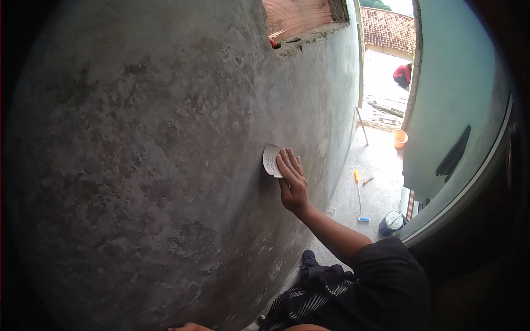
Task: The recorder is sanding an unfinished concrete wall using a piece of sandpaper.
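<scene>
My right hand [293,182] presses a curved piece of abrasive paper [271,160] flat to the grey plastered wall [165,173], fingers spread across its back. The paper's pale back bears printed marks, and its abrasive face is hidden against the wall. Patchy, rough plaster covers much of the wall to the left, while a paler, smoother stretch lies around the paper. Only a small part of my left hand [191,327] shows at the bottom edge, close to the wall; its grip is out of sight.
A rough window opening [310,39] breaks the wall above. On the floor to the right lie a paint roller [359,198] and a small brush-like tool [368,180]. A paint can [391,222] and an orange bucket [400,138] stand near the facing wall. Outside the doorway crouches a person [401,75].
</scene>
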Tool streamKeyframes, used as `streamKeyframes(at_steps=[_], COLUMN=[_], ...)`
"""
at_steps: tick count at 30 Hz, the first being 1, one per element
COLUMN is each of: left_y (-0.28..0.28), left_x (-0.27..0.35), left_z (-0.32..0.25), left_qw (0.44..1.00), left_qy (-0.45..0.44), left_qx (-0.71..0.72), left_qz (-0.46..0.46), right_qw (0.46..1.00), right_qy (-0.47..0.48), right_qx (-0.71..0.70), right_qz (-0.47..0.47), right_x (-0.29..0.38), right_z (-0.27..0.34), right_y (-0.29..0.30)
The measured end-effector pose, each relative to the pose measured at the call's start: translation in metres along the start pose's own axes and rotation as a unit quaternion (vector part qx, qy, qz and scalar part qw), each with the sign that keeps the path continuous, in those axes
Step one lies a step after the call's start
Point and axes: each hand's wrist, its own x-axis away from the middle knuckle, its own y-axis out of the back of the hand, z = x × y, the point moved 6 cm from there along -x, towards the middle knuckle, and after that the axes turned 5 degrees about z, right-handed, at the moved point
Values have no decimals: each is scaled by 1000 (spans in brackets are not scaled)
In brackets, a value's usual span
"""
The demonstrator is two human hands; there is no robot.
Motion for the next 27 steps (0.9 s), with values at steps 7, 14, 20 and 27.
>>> streamKeyframes(at_steps=[7, 14, 20, 27], left_y=[0, 0, 0, 1], left_x=[0, 2, 2, 1], left_z=[1, 4, 4, 3], left_qw=[1000, 1000, 1000, 1000], left_qy=[-15, -12, -12, -5], left_qx=[-5, 1, 14, 13], left_qz=[-1, -5, -7, -2], right_qw=[999, 995, 992, 996], right_qy=[-47, -68, -78, 12], right_qx=[27, 65, 58, 91], right_qz=[2, -44, -82, -10], right_x=[9, -12, -32, -1], right_z=[-28, -22, -19, -10], right_y=[2, 11, 12, 2])
